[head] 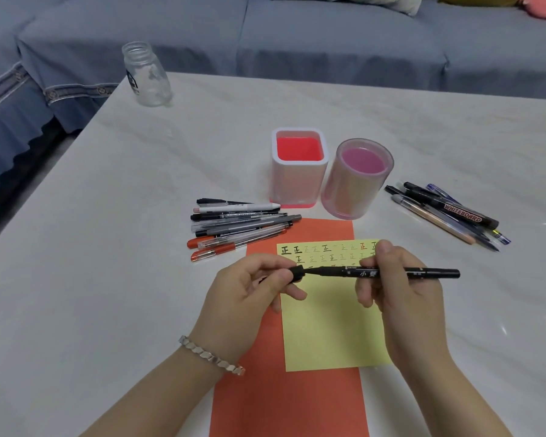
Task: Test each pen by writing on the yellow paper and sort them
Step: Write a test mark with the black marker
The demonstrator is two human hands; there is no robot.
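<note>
An orange sheet [290, 405] is laid nearest the viewer on the pale table [171, 152]. The yellow paper [328, 326] is laid on top of it, with rows of test marks written along its far edge. Above the yellow paper a black marker [391, 273] is held level, clear of the sheet. Its barrel is gripped near the middle by the right hand [401, 298], with the fingers curled round it. The black cap [298, 274] at its left end is pinched between thumb and fingers of the left hand [249, 288]. A narrowed neck is seen between cap and barrel, so the cap is judged not fully seated. The marker is judged light, rigid and smooth-walled. A firm hold at mid-barrel is advised, with the cap taken by its sides and moved straight along the axis, since the tip is probably soft and inked. One group of pens [243, 225] is laid left of the sheets, another [445, 216] well to the right. A square holder [300, 184] and a round holder [353, 197] are stood side by side beyond the sheets.
</note>
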